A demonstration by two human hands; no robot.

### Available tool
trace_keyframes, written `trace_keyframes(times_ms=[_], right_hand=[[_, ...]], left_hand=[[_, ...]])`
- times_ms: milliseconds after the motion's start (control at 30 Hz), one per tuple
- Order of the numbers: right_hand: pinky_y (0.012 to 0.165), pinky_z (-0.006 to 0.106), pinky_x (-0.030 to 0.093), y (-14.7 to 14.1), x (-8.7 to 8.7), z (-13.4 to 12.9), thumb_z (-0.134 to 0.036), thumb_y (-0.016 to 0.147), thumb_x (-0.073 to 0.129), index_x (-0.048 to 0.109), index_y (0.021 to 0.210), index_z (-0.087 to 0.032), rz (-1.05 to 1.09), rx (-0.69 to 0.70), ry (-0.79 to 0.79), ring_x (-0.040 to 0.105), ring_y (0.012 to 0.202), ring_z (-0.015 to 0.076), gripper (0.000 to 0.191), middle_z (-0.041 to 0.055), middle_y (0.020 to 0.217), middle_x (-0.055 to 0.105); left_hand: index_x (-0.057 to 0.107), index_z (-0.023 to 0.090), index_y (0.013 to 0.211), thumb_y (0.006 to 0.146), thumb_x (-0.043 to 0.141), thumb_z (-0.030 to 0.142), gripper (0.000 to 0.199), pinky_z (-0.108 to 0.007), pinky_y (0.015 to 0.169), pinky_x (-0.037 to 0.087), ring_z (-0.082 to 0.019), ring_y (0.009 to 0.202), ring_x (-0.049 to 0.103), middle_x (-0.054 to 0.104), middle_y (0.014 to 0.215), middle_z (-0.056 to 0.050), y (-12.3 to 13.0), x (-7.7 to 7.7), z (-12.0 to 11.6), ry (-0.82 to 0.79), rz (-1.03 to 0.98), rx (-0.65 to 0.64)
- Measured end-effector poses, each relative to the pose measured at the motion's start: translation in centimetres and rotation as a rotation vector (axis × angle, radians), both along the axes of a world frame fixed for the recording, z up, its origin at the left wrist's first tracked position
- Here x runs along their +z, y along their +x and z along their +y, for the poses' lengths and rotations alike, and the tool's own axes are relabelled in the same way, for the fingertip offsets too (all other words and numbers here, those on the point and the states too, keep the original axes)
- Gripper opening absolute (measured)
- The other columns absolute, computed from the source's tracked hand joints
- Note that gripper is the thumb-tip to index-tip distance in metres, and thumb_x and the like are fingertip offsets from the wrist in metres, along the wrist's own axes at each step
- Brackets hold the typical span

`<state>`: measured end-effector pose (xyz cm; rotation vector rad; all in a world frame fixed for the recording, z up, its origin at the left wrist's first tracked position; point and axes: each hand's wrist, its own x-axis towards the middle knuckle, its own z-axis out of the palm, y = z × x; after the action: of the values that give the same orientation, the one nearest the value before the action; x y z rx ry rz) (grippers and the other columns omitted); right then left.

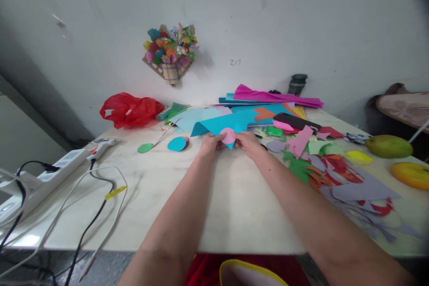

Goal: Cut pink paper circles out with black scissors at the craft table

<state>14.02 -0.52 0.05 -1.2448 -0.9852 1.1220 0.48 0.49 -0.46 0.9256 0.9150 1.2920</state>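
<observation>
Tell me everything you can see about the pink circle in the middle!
The pink circle is light pink, plain and flat, with a rounded edge, and looks like paper or thin craft foam. It sits in front of the blue sheet, near that sheet's lower tip. The left hand is at its left edge and the right hand at its right. I can't tell if it's glued.

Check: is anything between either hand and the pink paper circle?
Nothing visible: the left hand and right hand both touch the pink paper circle at opposite edges; the blue paper shows behind it.
</observation>
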Motion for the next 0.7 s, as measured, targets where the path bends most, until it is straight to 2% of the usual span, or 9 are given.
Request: trace_keyframes(times_ms=[400, 700], right_hand=[[0.033, 0.021, 0.017, -0.04, 0.02, 0.01, -0.027, 0.067, 0.07, 0.042, 0.05, -0.02, -0.004, 0.007, 0.011, 0.041, 0.033, 0.008, 0.033, -0.0029, 0.036, 0.047], [0.036, 0.022, 0.026, 0.2, -0.6, 0.48, -0.031, 0.064, 0.073, 0.044, 0.05, -0.02, -0.013, 0.013, 0.071, 0.041, 0.035, 0.0086, 0.034, -0.0033, 0.038, 0.048]], left_hand=[[0.06, 0.011, 0.069, 0.052, 0.084, 0.026, 0.033, -0.034, 0.065, 0.056, -0.024, 0.069, 0.068, 0.068, 0.069, -0.011, 0.05, 0.11, -0.04, -0.002, 0.0, 0.007], [0.062, 0.012, 0.073, 0.055, 0.082, 0.025, 0.029, -0.036, 0.069, 0.056, -0.024, 0.07, 0.068, 0.069, 0.072, -0.01, -0.25, 0.19, -0.11, 0.011, -0.019, -0.056]])
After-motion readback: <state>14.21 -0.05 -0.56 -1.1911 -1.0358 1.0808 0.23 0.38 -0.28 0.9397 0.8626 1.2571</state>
